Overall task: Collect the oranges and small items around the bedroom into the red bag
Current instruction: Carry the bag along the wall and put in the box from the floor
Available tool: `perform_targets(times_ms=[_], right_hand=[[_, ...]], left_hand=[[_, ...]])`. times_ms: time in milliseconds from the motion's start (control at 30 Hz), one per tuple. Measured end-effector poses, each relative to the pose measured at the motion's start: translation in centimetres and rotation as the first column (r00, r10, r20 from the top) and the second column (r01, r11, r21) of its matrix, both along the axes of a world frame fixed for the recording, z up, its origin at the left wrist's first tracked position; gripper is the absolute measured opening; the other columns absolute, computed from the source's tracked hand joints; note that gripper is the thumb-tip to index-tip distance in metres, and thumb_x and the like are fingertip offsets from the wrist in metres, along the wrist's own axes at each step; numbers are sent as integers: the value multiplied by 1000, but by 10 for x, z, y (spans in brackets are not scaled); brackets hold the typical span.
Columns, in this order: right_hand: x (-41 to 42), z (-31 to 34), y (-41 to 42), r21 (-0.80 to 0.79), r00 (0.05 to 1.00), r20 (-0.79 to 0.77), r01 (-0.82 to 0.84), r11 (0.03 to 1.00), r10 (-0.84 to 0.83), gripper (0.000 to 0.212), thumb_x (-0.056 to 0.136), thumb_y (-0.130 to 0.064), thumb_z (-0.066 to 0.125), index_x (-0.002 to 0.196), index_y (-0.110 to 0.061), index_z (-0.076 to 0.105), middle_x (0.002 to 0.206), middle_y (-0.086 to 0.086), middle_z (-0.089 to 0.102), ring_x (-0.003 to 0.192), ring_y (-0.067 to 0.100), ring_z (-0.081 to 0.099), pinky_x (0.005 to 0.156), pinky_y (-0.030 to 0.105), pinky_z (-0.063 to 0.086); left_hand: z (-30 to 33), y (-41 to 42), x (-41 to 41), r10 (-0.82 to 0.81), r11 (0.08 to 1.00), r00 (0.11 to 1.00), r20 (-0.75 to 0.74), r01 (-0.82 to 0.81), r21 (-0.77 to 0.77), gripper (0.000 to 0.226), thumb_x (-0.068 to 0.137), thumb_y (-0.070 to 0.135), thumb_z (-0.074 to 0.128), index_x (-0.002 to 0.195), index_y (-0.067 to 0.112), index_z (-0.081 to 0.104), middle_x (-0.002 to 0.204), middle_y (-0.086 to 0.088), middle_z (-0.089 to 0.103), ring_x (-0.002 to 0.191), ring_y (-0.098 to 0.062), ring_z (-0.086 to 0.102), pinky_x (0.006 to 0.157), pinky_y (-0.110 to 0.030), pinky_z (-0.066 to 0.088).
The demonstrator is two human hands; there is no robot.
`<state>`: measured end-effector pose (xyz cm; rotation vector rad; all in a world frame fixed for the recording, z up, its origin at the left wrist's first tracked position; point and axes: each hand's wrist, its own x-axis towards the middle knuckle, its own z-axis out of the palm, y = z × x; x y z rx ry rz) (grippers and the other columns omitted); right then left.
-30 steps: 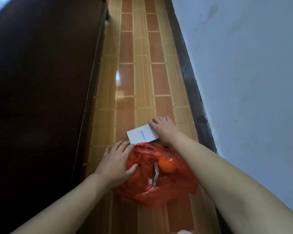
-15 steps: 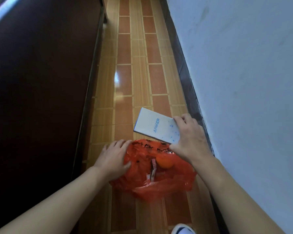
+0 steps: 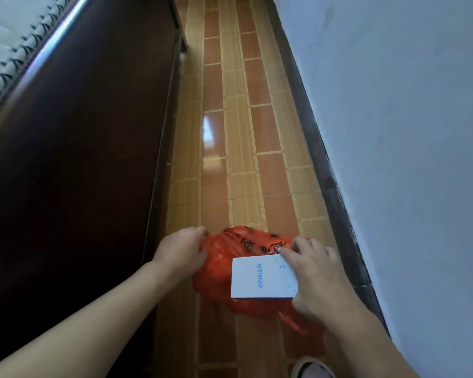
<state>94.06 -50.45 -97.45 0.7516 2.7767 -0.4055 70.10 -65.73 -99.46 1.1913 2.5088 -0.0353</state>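
The red plastic bag (image 3: 221,266) lies on the tiled floor between the bed and the wall. My left hand (image 3: 182,249) grips the bag's left edge. My right hand (image 3: 316,276) holds a white box with blue lettering (image 3: 260,276) right over the bag's mouth, so the box covers what is inside. No orange shows at this moment.
A dark wooden bed frame (image 3: 74,165) runs along the left with a mattress edge (image 3: 8,42) above it. A white wall (image 3: 407,132) with a dark skirting board (image 3: 328,170) closes the right. Between them the narrow tiled floor (image 3: 238,118) stretches ahead. A slipper toe (image 3: 310,368) shows at the bottom.
My right hand lifted the white box off the floor beyond the bag and brought it back over the bag's mouth. The orange seen in the bag is now covered. My left hand kept its hold.
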Motion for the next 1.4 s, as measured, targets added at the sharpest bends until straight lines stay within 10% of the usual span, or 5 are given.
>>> perform_targets(times_ms=[467, 700, 967, 1400], right_hand=[[-50, -44, -20, 124, 996, -92, -5, 992, 17, 75, 58, -20, 82, 130, -17, 62, 122, 5, 54, 106, 30, 51, 90, 44, 43], [-40, -73, -33, -68, 985, -162, -67, 995, 55, 88, 77, -54, 80, 151, -24, 43, 156, 3, 37, 148, 26, 32, 123, 58, 23], [-21, -88, -59, -95, 885, -450, -180, 979, 119, 29, 75, -48, 72, 90, -23, 71, 92, -5, 57, 87, 19, 54, 70, 35, 45], [-7, -117, -74, 11, 897, -442, -1, 1000, 5, 24, 65, -20, 81, 68, -20, 58, 75, -1, 52, 69, 24, 53, 61, 36, 37]], left_hand=[[32, 9, 14, -29, 913, 995, 93, -11, 408, 12, 99, 23, 61, 101, 23, 73, 96, 12, 73, 89, -11, 68, 78, -38, 59], [40, 13, 18, -96, 874, 991, 95, 39, 485, 11, 101, 24, 61, 104, 24, 72, 99, 17, 66, 89, -7, 65, 77, -35, 58], [36, 1, 19, -111, 933, 988, 106, 67, 353, 22, 97, 23, 63, 114, 34, 70, 106, 19, 62, 93, -8, 64, 78, -36, 59], [44, -5, 25, -132, 945, 987, 86, 99, 311, 24, 97, 22, 60, 116, 32, 70, 105, 16, 63, 91, -12, 65, 74, -37, 59]])
